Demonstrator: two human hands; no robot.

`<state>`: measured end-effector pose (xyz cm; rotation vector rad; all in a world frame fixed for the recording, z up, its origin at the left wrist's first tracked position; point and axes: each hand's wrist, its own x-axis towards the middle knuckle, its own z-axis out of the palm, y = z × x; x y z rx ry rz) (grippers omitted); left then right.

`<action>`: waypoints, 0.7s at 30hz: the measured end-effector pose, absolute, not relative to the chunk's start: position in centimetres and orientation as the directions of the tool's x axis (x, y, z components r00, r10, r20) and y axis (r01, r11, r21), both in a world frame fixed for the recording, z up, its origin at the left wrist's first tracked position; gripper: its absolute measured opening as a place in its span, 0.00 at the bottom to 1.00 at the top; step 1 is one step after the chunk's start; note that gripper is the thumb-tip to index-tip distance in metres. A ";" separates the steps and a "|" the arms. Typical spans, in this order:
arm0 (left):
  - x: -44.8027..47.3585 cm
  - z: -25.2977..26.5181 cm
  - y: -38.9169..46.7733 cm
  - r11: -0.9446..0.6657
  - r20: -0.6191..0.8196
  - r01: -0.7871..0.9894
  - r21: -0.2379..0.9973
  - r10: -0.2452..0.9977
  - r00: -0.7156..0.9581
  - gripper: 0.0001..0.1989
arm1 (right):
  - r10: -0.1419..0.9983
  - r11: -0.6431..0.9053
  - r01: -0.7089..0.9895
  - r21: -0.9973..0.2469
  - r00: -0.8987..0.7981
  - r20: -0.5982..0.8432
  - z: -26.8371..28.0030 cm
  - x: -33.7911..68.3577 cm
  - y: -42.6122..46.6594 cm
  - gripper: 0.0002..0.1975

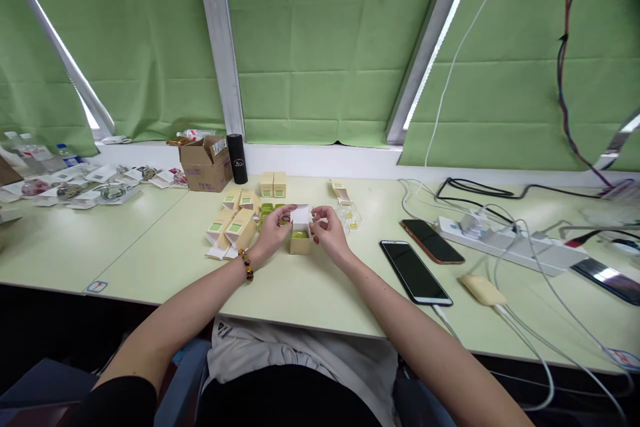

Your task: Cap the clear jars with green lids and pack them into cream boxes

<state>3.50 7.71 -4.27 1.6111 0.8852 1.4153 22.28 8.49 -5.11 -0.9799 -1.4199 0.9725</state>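
A small yellow cardboard box (300,247) stands on the table in front of me, its white-lined lid flap raised at the back and something green inside. My left hand (273,230) grips the box's left side, fingers curled at the flap. On the other side, my right hand (327,230) has its thumb and fingers bent round the right edge of the same box. Several similar yellow boxes with green labels (241,228) are grouped left of my left hand, some with open flaps. Small green items (267,208) lie partly hidden behind that hand. Clear round plastic pieces (350,215) sit beyond my right hand.
Two phones (416,273) (433,241), a power strip (510,243) and tangled cables occupy the right side. An open brown carton (206,164) and a black flask (237,159) stand at the back left. White packets (80,183) cover the far left.
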 end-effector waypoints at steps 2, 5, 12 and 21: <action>3.6 -4.2 7.5 -0.460 0.454 0.026 0.887 0.882 0.123 0.22 | 0.943 0.329 0.048 -0.943 -0.062 0.326 -5.2 22.3 8.5 0.21; 3.7 -4.3 7.4 -0.476 0.467 0.059 0.878 0.877 0.115 0.19 | 0.942 0.332 0.053 -0.942 -0.074 0.327 -5.3 22.2 8.6 0.22; 3.7 -4.6 7.4 -0.489 0.482 0.145 0.860 0.872 0.082 0.20 | 0.935 0.351 0.098 -0.931 -0.088 0.344 -5.9 22.0 8.8 0.22; 3.8 -4.7 7.3 -0.488 0.482 0.249 0.836 0.872 0.091 0.20 | 0.933 0.360 0.157 -0.920 -0.091 0.349 -6.0 21.9 8.7 0.21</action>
